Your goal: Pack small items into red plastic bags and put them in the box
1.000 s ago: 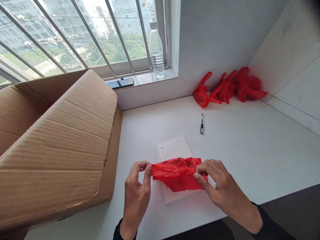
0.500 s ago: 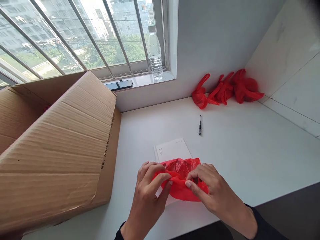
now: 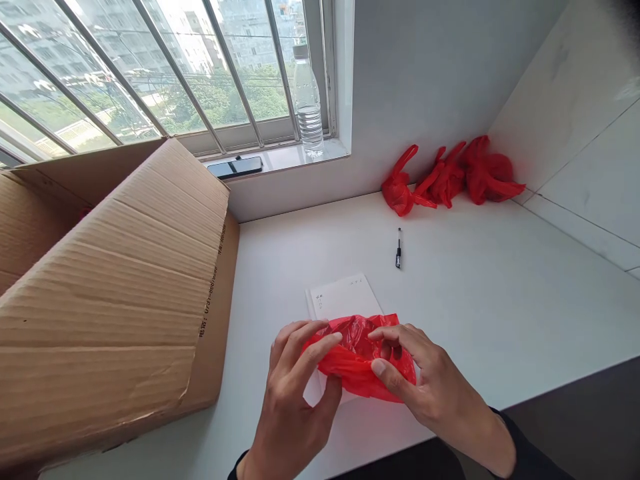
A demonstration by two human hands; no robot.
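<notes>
A red plastic bag (image 3: 363,377) lies crumpled at the front of the white table, its mouth partly spread and its inside showing. At its left side is my left hand (image 3: 300,380), thumb and fingers apart, the fingertips over the bag's edge. My right hand (image 3: 425,367) is at the right side, with its thumb against the front rim. Its bent fingers reach over the mouth, apart from the thumb. Under and behind the bag lies a white notebook (image 3: 343,297) with small dark writing, partly covered.
A large open cardboard box (image 3: 130,287) stands on the left. A black pen (image 3: 399,249) lies beyond the notebook. Several red plastic bags (image 3: 445,180) sit against the back wall. On the windowsill are a water bottle (image 3: 310,110) and a phone (image 3: 235,167).
Both hands have loosened from a pinch on the bag's rim; thumbs and fingers have moved apart. The bag's mouth looks wider. The whole view has shifted slightly.
</notes>
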